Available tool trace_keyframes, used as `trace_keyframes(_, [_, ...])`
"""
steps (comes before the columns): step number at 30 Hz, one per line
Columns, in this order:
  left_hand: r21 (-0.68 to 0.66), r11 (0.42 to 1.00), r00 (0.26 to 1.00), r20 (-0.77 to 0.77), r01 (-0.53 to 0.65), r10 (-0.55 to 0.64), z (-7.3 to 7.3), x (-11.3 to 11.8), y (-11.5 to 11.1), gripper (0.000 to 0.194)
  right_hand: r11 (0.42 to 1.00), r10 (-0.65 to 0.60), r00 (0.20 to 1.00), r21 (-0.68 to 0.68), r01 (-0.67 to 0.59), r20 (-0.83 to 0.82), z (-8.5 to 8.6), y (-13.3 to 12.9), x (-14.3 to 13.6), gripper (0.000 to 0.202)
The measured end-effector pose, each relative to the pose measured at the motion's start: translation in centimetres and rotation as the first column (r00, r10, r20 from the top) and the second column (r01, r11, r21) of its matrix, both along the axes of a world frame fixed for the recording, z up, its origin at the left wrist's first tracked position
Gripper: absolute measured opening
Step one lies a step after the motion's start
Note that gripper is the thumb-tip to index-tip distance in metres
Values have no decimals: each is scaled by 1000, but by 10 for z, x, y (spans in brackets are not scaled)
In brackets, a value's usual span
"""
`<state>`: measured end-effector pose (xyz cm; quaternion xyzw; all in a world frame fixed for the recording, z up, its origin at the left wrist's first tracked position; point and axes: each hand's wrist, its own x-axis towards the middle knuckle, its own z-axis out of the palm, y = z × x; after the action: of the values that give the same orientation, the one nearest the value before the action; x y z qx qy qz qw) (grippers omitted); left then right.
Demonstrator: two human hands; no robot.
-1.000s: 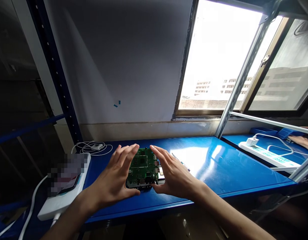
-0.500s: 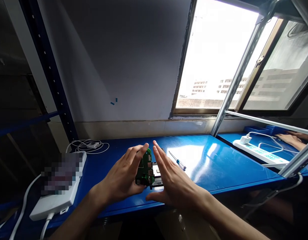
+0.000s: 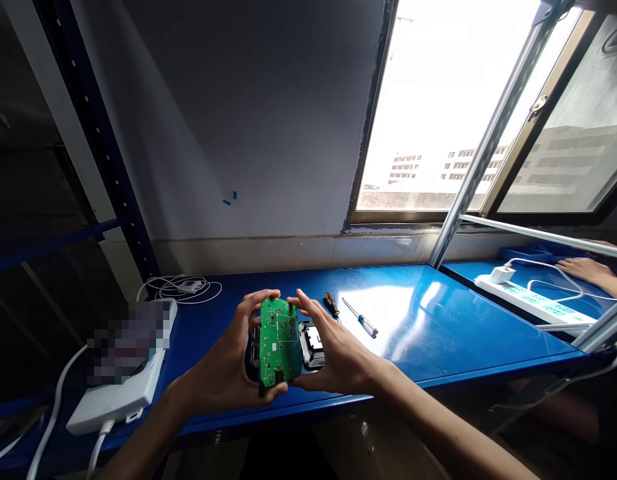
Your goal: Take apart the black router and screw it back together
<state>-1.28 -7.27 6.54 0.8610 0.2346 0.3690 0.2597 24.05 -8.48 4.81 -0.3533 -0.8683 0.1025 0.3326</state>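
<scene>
A green circuit board (image 3: 279, 343) is held up above the bench, its broad face toward me and dark connectors along its left edge. My left hand (image 3: 238, 357) is closed around the left side, fingers at the top and thumb at the lower edge. On the right side, my right hand (image 3: 338, 347) grips the same board between its fingertips and thumb. Partly covered by that hand, a black plastic casing (image 3: 313, 347) with a light-coloured piece in it lies on the bench.
A yellow-and-black screwdriver (image 3: 331, 304) and a blue clear-handled screwdriver (image 3: 367, 326) lie on the blue bench (image 3: 468, 333). At left are a white power strip (image 3: 123, 393) and a coiled white cable (image 3: 188, 288). Beyond a metal post, another person's hand (image 3: 585, 270) rests near a second power strip (image 3: 533, 300).
The circuit board has turned so its broad green face shows toward me. My right hand has come onto its right side. Both screwdrivers and the casing are more visible.
</scene>
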Motion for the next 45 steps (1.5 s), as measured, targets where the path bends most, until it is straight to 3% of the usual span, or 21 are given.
trace_keyframes(8, [38,996,997,-15,-79,79,-20,-12,10,112,996,-65,996,64,61,66,1,3,10,143])
trace_keyframes(24, [122,973,973,-100,-195,207,-43,-14,18,104,969,-61,992,245,32,112,7,0,9,130])
trace_keyframes(29, [188,956,958,-133,-227,254,-42,-14,19,108,968,-91,986,245,55,138,5,1,9,129])
trace_keyframes(33, [318,913,929,-179,-257,324,-37,-5,17,119,963,-134,971,258,80,197,6,1,4,132])
trace_keyframes(38, [486,859,903,-279,-162,328,-24,15,12,125,962,-160,953,259,91,257,10,-3,-6,135])
trace_keyframes(41, [493,862,903,-307,-120,301,-18,24,9,122,958,-187,943,263,114,275,15,-10,-12,138])
trace_keyframes(45, [398,911,932,-277,-111,235,-13,25,9,123,963,-182,943,243,114,278,20,-17,-13,142])
